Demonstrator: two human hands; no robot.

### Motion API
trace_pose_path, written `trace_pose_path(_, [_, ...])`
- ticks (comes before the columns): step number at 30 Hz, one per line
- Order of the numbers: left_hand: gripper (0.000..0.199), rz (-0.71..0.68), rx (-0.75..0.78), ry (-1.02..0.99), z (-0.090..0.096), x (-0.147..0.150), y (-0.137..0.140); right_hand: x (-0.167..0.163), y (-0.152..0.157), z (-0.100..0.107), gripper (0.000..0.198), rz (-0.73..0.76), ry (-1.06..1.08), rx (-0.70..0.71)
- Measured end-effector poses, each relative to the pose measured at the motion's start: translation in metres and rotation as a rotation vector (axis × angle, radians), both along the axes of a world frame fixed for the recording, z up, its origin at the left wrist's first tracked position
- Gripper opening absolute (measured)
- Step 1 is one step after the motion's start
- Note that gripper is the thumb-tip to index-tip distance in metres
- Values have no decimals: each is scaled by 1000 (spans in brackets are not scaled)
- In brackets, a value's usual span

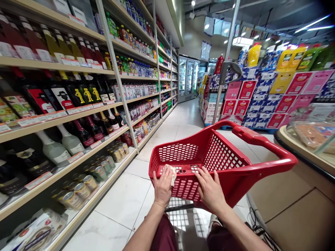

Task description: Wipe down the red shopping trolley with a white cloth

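A red plastic shopping cart [180,150] with a perforated basket stands on the floor right in front of me. Over the basket's near rim, toward its left end, my left hand [162,190] presses a crumpled, pale cloth [171,174] against the plastic. Part of the cloth is hidden under the fingers. My right hand [210,190] rests on the same rim farther right, fingers spread over the edge, with nothing seen in it. The cart's handle [272,143] points to the right, apart from both hands.
Shelves [86,115] of bottles and cans line the left side. Stacked drink cartons [261,101] stand behind the cart beside a metal pole [226,45]. At right is a counter [300,174] with cables [258,223] on the floor. Glass-door fridges [188,76] stand far back.
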State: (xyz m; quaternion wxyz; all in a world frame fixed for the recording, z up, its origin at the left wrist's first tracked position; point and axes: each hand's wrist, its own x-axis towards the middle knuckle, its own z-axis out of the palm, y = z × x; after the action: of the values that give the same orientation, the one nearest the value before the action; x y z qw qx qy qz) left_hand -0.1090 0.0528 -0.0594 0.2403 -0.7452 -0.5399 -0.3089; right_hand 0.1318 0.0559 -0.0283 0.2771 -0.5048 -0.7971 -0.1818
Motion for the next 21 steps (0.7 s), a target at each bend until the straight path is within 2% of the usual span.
trace_pose_path(2, [44,24,0,5,1,-8,-2,2,1,1,37,-22,-2,-3])
trace_pose_path(5, [47,208,28,-60,-2,-30,-8,10,3,1,37,-43,6,6])
trace_pose_path(6, [47,228,32,-72,-3,-31,-9,10,3,2,37,-42,11,10])
trace_pose_path(12, [49,-6,5,-12,-2,9,0,6,1,0,36,-7,4,25])
trace_pose_path(13, [50,4,0,-17,-3,8,0,9,1,0,36,-14,2,32])
trace_pose_path(17, [52,188,-8,-109,-5,-11,-3,20,2,0,38,-66,30,54])
trace_pose_path(19, [50,163,-7,-109,-4,-1,-2,18,0,2,37,-66,40,49])
trace_pose_path(21, [47,48,-2,-65,-1,21,1,13,-2,3,37,-42,32,37])
